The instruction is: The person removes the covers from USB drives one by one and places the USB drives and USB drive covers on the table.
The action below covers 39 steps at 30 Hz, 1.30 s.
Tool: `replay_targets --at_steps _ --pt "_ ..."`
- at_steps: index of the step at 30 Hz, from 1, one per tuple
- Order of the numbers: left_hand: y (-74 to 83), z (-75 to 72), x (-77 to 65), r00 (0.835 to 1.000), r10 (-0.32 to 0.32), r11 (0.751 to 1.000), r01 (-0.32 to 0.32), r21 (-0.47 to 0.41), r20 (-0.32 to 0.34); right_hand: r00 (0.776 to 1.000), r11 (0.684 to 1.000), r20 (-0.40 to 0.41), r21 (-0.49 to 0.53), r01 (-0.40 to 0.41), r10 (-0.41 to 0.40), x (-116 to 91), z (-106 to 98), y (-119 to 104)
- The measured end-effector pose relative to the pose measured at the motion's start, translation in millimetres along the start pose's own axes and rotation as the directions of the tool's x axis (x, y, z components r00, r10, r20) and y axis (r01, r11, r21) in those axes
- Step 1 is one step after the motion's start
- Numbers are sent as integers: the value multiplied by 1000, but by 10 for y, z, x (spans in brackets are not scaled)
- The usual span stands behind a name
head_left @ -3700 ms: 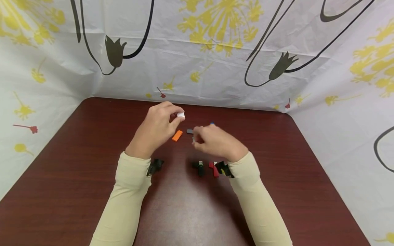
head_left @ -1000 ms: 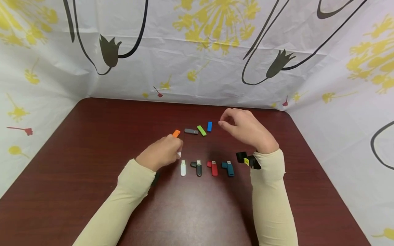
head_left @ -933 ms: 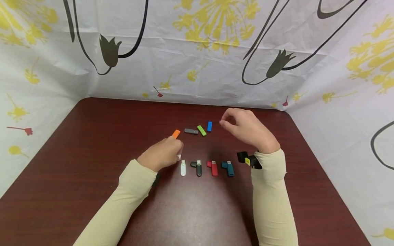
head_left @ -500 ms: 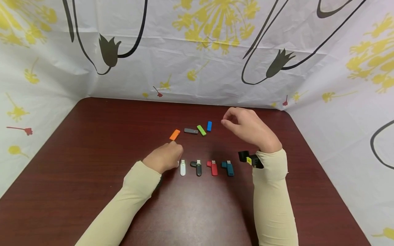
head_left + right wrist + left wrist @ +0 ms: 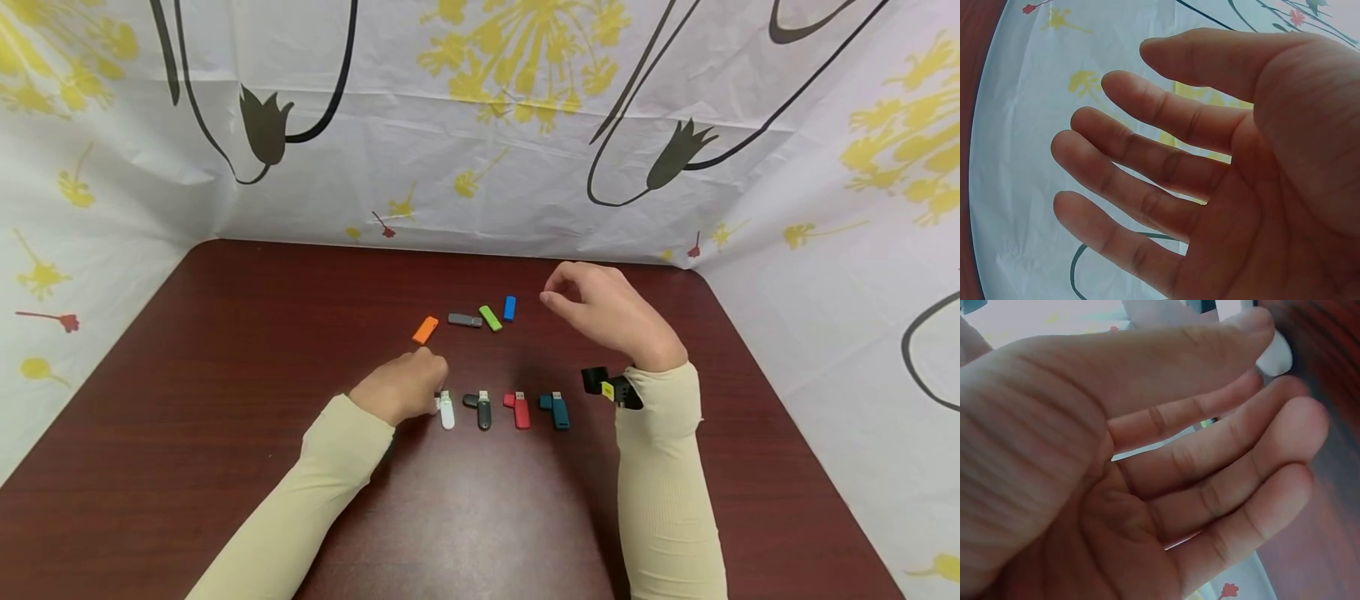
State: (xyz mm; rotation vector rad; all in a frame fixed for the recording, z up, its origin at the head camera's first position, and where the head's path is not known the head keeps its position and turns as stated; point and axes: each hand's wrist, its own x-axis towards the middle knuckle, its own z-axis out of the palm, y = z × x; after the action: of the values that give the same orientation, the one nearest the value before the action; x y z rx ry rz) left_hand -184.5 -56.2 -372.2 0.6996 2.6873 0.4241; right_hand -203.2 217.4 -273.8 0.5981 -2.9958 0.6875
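My left hand [image 5: 401,387] is low over the table, pinching a small white USB stick cap [image 5: 1276,357] between thumb and index finger. The cap sits right beside a white USB stick [image 5: 447,412], whose metal plug points away from me. To the right lie a black USB stick [image 5: 484,412], a red USB stick [image 5: 522,413] and a teal USB stick [image 5: 560,413], each with its cap off at its left. My right hand [image 5: 603,308] hovers at the right, fingers loosely bent with nothing in them, as the right wrist view shows.
Farther back lie an orange USB stick [image 5: 425,330], a grey USB stick [image 5: 464,320], a green USB stick [image 5: 491,318] and a blue USB stick [image 5: 510,308]. A patterned white sheet [image 5: 420,125] walls the back and sides of the dark red table [image 5: 187,400].
From over the back of the table, my left hand has brought the white cap down beside the white stick, which has turned slightly. The right hand has moved right, away from the sticks.
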Motion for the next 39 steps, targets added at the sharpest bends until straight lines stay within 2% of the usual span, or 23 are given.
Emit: replay_targets --at_steps 4,7,11,14,18,25,29,33,39 --pt "-3 -71 -28 1000 11 1000 -11 -15 -7 1000 1000 0 -1 1 -1 3 4 15" --pt "-15 -141 -64 1000 -5 999 4 -42 -27 1000 1000 0 -2 3 -3 6 4 26" --pt "-30 -257 -126 996 -26 998 22 -54 -84 1000 1000 7 -1 -3 3 16 6 44" --pt "-27 -346 -165 990 -17 999 13 -31 -140 1000 1000 19 10 -18 17 29 10 59" --pt "3 -423 -191 968 0 1000 3 11 -249 999 999 35 41 -26 25 52 24 71" --pt "90 -517 -197 907 0 1000 8 17 -421 999 999 43 33 -16 15 133 108 85" --pt "119 -575 -188 871 7 1000 9 29 -492 998 1000 59 16 8 -9 230 194 83" --pt "140 -628 -189 862 -19 1000 12 -17 -506 996 1000 83 -2 22 -21 326 287 80" --pt "172 -704 -208 871 -74 993 17 -119 -486 995 1000 94 3 24 -24 439 380 135"
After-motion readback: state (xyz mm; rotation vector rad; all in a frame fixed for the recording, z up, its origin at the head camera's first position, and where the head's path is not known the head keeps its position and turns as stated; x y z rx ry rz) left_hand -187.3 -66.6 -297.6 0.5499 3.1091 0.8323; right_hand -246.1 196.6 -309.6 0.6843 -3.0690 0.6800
